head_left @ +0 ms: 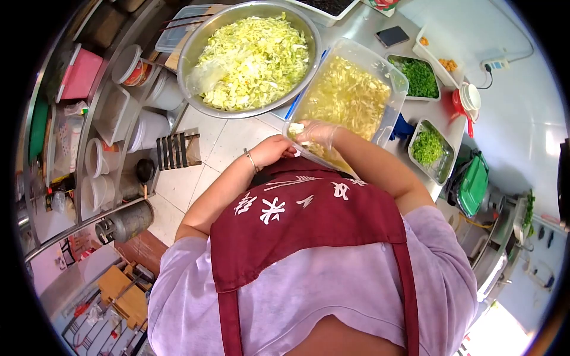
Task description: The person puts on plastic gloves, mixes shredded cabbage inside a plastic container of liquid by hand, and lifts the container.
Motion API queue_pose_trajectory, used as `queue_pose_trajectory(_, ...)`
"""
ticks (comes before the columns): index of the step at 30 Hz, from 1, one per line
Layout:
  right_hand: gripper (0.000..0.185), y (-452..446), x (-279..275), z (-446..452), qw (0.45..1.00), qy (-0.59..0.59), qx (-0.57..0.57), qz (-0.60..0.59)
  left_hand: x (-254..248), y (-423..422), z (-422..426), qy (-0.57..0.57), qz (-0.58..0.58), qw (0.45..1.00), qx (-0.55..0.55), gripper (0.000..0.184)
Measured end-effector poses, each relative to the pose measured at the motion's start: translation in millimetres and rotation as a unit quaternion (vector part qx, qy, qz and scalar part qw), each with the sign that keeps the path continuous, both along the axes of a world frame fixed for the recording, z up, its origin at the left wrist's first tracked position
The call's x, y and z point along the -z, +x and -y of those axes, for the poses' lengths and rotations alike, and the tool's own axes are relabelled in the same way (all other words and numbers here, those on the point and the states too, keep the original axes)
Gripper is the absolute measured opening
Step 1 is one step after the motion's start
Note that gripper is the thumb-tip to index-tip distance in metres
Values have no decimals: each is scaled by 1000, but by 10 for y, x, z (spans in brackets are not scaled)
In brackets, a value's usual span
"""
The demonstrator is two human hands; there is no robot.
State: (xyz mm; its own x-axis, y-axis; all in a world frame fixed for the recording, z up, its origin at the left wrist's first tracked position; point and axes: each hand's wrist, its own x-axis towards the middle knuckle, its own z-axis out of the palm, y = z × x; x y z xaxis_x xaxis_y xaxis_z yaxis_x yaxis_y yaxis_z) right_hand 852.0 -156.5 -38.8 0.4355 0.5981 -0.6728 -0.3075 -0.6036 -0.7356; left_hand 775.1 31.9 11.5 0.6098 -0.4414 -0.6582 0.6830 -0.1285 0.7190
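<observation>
Six food containers share the steel counter (373,24) in front of me: one wide metal bowl (202,37) heaped with shredded cabbage (255,62), one clear tub (396,98) with pale shreds (344,89) lying in liquid, two metal trays of chopped greens, one white bin (435,52) with orange bits at both ends, and one container of dark food (325,5) cut off by the top of my view. The darker greens (420,77) fill the upper tray; the lighter greens (428,146) leave part of the lower tray (442,165) bare. My right hand (319,134), in a clear glove, is pinched closed on some pale pieces (297,130) at the tub's near left corner. My left hand (274,151) curls loosely just beside that corner; I cannot tell whether its fingers hold anything. One phone (392,37) lies between the tub and the white bin, with a strip of counter around it. The bowl's rim comes close to the tub's left edge, and tiled floor (208,142) opens between the bowl and the shelves (116,113).
</observation>
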Motion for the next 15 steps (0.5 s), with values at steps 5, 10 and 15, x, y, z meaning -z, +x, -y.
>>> queue_pose_trajectory(5,73,-38,-487,-14,999,-21,31,-10,56,-1,-29,-3,2,1000,7,31)
queue_pose_trajectory(10,62,53,-276,193,994,40,97,-34,20,-6,-43,2,2,1000,9,32)
queue_pose_trajectory(15,58,169,-586,395,991,37,126,-2,70,-3,-81,-6,13,1000,16,33)
